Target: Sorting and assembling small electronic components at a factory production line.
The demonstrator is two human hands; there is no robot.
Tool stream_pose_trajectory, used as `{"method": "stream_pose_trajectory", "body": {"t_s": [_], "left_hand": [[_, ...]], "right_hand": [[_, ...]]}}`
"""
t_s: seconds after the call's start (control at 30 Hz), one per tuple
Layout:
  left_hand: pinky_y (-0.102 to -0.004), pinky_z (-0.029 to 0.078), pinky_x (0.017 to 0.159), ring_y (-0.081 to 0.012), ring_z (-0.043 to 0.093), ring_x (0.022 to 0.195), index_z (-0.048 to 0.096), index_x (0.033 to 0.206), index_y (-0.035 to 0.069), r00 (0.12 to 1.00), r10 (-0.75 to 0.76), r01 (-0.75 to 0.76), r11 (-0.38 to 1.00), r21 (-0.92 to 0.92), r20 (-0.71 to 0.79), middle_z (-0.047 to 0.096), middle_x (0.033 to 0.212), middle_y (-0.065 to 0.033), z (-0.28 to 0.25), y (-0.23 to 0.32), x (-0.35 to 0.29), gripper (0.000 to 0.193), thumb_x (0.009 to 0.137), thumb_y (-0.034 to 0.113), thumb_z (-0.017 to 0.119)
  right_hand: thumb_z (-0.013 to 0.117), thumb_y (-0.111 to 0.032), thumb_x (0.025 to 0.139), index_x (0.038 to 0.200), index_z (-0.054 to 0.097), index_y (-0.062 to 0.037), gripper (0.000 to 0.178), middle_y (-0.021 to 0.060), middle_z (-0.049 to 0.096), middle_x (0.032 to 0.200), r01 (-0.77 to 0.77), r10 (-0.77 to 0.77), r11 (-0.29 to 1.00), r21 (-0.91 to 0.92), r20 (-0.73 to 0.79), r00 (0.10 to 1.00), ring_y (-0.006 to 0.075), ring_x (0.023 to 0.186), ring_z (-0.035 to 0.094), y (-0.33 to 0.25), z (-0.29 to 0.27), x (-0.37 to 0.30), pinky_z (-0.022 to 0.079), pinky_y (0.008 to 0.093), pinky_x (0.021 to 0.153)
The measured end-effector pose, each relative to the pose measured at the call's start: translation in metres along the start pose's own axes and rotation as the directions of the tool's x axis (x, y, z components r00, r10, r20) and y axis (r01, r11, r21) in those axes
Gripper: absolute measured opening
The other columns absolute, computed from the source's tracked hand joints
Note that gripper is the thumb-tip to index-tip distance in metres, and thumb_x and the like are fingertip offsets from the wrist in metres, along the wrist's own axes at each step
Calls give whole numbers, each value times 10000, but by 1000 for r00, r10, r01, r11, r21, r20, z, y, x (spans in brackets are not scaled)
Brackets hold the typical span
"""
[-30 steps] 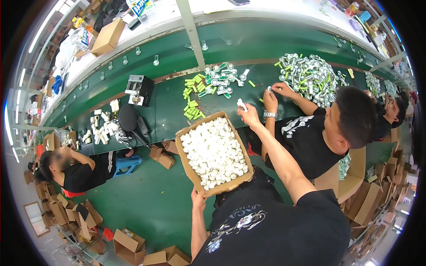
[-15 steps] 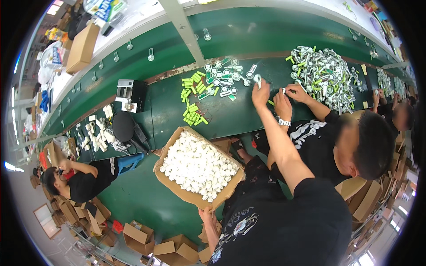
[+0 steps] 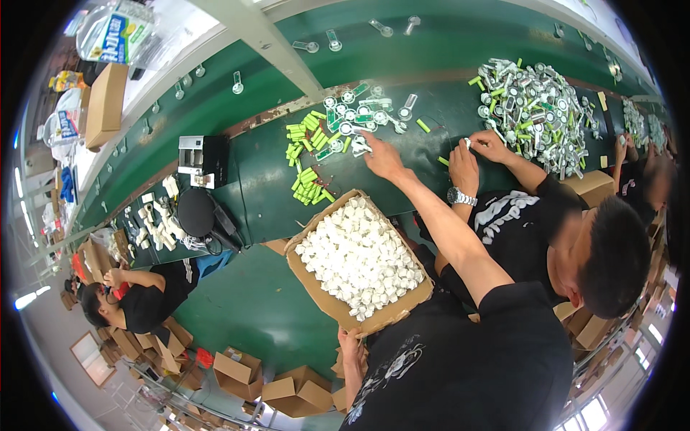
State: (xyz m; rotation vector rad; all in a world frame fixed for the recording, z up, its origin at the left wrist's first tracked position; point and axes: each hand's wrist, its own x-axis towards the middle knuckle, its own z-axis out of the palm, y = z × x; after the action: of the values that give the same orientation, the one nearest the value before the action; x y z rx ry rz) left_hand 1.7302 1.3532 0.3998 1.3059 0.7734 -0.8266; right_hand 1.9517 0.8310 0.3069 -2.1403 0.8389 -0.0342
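Observation:
My left hand (image 3: 350, 343) is closed on the near edge of a shallow cardboard box (image 3: 316, 287) heaped with small white plastic pieces (image 3: 359, 258). The box is propped between my body and the green workbench. Over the bench my right hand (image 3: 382, 156) reaches to a loose group of clear plastic parts with round ends (image 3: 351, 115). Its fingers are apart around a pale plastic part (image 3: 360, 146), seemingly touching it where it lies. Beside that group lie yellow-green battery cells (image 3: 307, 183) with thin wires.
A co-worker's hands (image 3: 471, 161) handle a small white piece to my right, next to a big heap of parts (image 3: 528, 115). A black machine (image 3: 203, 159) and a round black cushion-like object (image 3: 198, 210) stand left. Open cartons (image 3: 237, 373) line the floor behind.
My right hand has moved left across the bench to the clear parts; the whitish part it held is no longer seen in it. The box has shifted right in view, still gripped.

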Motion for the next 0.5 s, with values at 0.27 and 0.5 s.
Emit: {"method": "stream_pose_trajectory", "body": {"t_s": [0.27,0.5], "left_hand": [[-345,609,817,-224,728,984,576,1368,-14,1000,-19,18,998,60,16,713,1192,-119,3,14,-1,532,858,-165,572],[-335,562,688,-181,698,826,587,1288,62,1000,14,-14,996,84,2,709,1075,-59,5,11,-4,461,864,-119,606]], "right_hand": [[663,-142,944,1578,461,-55,671,265,753,1120,-86,85,996,26,33,996,478,1052,710,-12,8,-19,554,582,923],[714,-178,940,1530,530,-52,631,270,764,1072,-86,133,952,292,-145,980,453,1041,726,5,7,-53,560,532,911]]}}
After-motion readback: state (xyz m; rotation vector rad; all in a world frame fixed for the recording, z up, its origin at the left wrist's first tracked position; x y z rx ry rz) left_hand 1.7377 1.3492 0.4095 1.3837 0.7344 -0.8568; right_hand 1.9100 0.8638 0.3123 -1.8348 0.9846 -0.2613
